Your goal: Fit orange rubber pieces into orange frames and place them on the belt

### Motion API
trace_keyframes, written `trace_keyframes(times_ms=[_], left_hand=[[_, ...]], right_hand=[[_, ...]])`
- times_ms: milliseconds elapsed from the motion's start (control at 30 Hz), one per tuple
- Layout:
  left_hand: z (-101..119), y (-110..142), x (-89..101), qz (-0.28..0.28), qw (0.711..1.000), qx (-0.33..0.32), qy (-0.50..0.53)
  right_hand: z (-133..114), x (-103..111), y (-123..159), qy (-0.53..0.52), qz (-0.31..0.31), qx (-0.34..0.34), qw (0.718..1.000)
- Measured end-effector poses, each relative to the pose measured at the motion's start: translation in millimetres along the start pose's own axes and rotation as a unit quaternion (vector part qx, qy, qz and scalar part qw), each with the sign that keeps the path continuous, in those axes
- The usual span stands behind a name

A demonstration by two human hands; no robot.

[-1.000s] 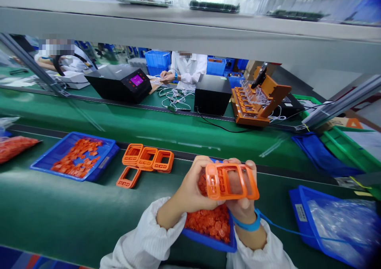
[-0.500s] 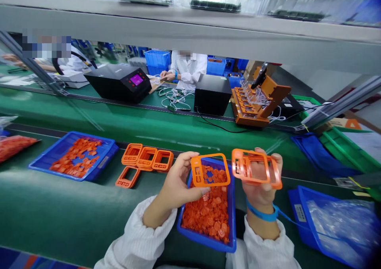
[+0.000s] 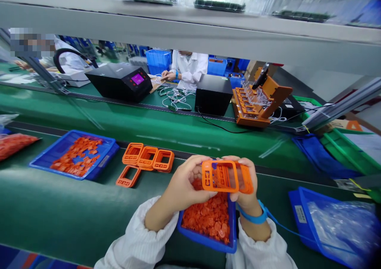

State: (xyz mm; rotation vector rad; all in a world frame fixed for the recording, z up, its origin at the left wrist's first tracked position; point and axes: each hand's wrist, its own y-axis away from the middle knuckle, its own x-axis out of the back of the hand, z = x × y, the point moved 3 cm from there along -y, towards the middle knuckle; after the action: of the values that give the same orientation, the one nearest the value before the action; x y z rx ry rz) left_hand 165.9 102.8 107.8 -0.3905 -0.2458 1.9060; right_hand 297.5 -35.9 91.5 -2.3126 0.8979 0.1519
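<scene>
A: Where is the front frame (image 3: 223,189), and how is it turned?

B: Raised above the near blue tray (image 3: 205,243), broad face toward the wearer. Its long axis runs left to right, almost level; the slotted end points left, the large opening lies to the right.

A: And behind it?

B: More orange frames (image 3: 247,179), lined up the same way but set further right. Their slots show through the front one's opening.

A: The hands?

B: The left hand (image 3: 189,179) pinches the slotted end, thumb low, fingers bent at the top and behind. The right hand (image 3: 248,199) clasps the rear ones near their right end, fingers over the top. Both forearms slant up and inward; a blue wristband (image 3: 253,218) circles the right wrist.

A: Further out?

B: Small orange pieces (image 3: 205,217) fill that tray. Leftward on the table (image 3: 74,213) stand frame stacks (image 3: 147,166), then another blue tray (image 3: 104,166).
</scene>
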Motion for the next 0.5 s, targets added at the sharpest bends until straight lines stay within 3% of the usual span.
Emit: trace_keyframes(times_ms=[167, 267, 367, 500], left_hand=[[-2.5, 4.0, 3.2, 0.004, 0.998, -0.029, -0.060], [-8.8, 2.6, 6.6, -0.025, 0.999, 0.002, -0.028], [-23.5, -5.4, 7.8, -0.103, 0.993, 0.047, -0.037], [-60.9, -7.8, -2.0, -0.250, 0.944, 0.026, -0.214]], right_hand=[[3.1, 2.4, 1.9, 0.014, -0.030, 0.022, 0.999], [5.6, 6.7, 4.6, 0.005, -0.012, 0.025, 1.000], [6.8, 13.4, 6.0, 0.009, 0.034, 0.014, 0.999], [5.2, 16.7, 5.3, 0.031, 0.039, 0.025, 0.998]])
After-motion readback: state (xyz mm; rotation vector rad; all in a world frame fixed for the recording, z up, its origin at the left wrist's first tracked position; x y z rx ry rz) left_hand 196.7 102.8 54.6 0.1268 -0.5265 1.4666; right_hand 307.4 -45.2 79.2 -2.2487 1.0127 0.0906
